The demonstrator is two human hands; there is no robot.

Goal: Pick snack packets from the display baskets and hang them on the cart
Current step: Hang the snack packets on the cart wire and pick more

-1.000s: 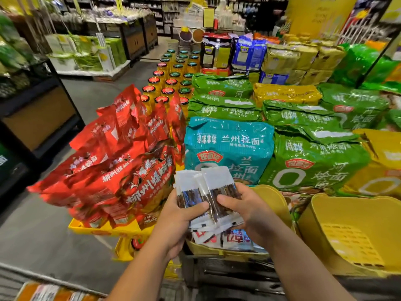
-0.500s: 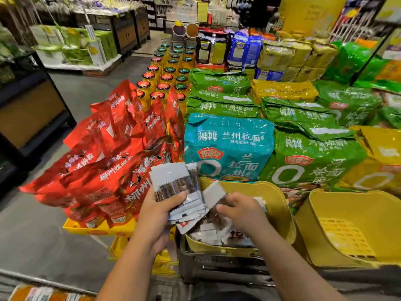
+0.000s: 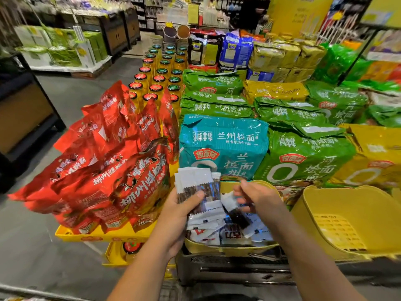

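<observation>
My left hand [image 3: 178, 211] was clamped on a stack [image 3: 195, 181] of snack packets, thumb across the front and fingers behind. It held them upright and slightly fanned, above the near-left edge of the basket [image 3: 230, 249]. My right hand [image 3: 260, 198] was just beside it on the right, over the basket. Its fingers were curled and, as far as the blur let me judge, pinched the top end of one more packet [image 3: 236, 211].

That packet lay to the right of the stack and a little lower. Its long axis slanted from upper left down to lower right, while the stack's packets ran nearly vertical. To join them, I judged it would have to travel left and turn upright.

The right hand was the nearer one to the pile [image 3: 230, 235] of packets left in the basket.

The packets were small and flat, with white crimped ends and a clear window showing dark strips inside. They looked light and slippery, so the fan could slide apart. I could not clearly make out the cart from here.
</observation>
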